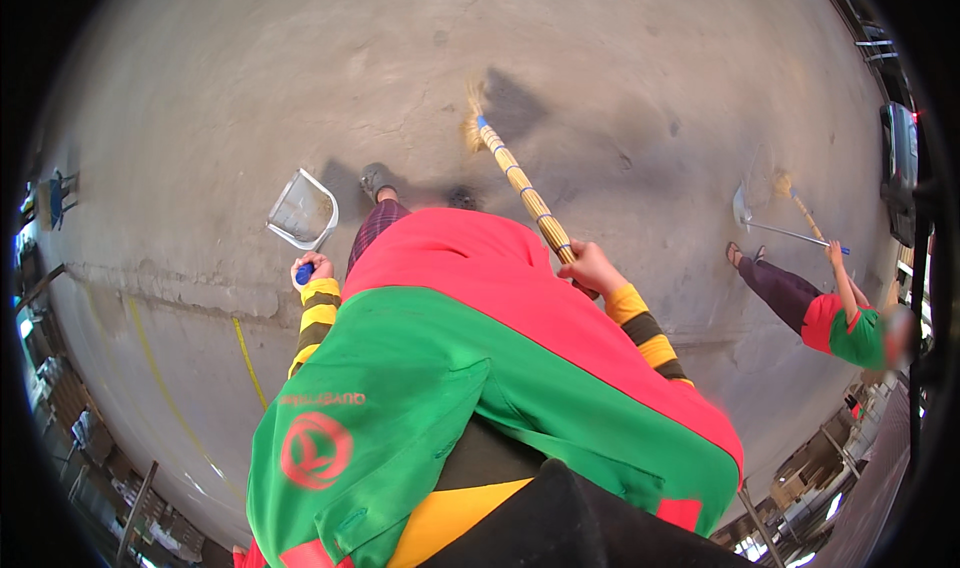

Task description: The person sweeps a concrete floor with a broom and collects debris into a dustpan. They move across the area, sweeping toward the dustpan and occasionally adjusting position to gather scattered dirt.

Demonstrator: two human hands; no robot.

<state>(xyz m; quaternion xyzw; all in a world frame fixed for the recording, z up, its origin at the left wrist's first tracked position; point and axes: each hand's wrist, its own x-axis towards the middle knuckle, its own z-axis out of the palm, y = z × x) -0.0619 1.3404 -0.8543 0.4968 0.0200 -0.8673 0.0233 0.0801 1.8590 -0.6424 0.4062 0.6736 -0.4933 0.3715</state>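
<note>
My left hand [313,267] is closed round the blue grip of a dustpan [303,210], whose white-rimmed pan hangs tilted over the concrete left of my foot. Some brownish material seems to lie in the pan; I cannot make out what. My right hand [592,270] grips the upper end of a straw broom [521,183] with a long, bound, yellow handle. The broom slants away from me to the far side, its bristles [473,120] smeared by motion against the floor. Both my forearms wear yellow-and-black striped sleeves.
On the right, a co-worker [846,320] in red and green holds a broom [805,212] and a long-handled dustpan [742,208]. A vehicle [899,158] stands beyond. Yellow lines [250,363] mark the floor at left. A blue object [60,198] stands at the far left.
</note>
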